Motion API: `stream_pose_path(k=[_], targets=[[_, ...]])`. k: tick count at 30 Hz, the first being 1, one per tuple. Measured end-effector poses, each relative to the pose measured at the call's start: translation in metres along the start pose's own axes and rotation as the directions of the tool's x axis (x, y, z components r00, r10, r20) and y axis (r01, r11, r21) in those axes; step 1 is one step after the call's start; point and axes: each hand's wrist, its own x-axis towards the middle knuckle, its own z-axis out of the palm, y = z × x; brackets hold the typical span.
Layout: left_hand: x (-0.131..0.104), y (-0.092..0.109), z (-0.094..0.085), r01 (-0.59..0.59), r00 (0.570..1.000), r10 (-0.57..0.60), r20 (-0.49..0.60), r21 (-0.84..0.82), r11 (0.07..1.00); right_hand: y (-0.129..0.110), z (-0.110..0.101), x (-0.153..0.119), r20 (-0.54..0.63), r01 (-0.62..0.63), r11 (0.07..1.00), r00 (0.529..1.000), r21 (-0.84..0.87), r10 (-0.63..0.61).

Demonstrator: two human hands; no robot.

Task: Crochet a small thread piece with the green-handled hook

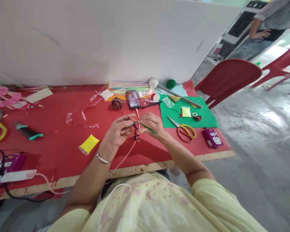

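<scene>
My left hand (118,129), a bracelet on its wrist, pinches multicoloured yarn near the middle of the table. From its fingers a small dark multicoloured crocheted piece (136,134) hangs down. Close beside it, my right hand (151,123) is closed around a thin crochet hook (151,130) with a green handle. The hook's tip lies by the left fingertips, and its rear end sticks out below the right hand. A ball of variegated yarn (116,103) rests just beyond the left hand, with a strand leading toward the fingers. Fine stitches are too small to make out.
Behind my hands lies a phone (134,102) on a pink cable. Scissors (183,129) rest partly on a green sheet (207,120). A yellow packet (89,144) is at left, a cutter (29,131) farther left. A red chair (232,77) and a person stand beyond.
</scene>
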Motion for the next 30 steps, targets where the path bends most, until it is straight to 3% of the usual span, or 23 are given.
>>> stream_pose_path(k=[5, 18, 30], targets=[[0.001, 0.001, -0.004, 0.024, 1.0, -0.024, -0.006, -0.011, 1.0, -0.003, -0.014, 0.009, 0.057, 0.101, 0.995, 0.993, 0.009, -0.101], [0.003, 0.003, -0.007, 0.025, 1.0, -0.025, -0.014, 0.054, 0.998, -0.011, -0.032, 0.013, 0.156, 0.061, 0.998, 0.986, 0.016, -0.063], [0.002, 0.008, -0.007, 0.152, 0.975, -0.165, 0.148, 0.092, 0.984, -0.024, -0.052, 0.026, 0.238, -0.026, 0.987, 0.971, 0.158, -0.013]])
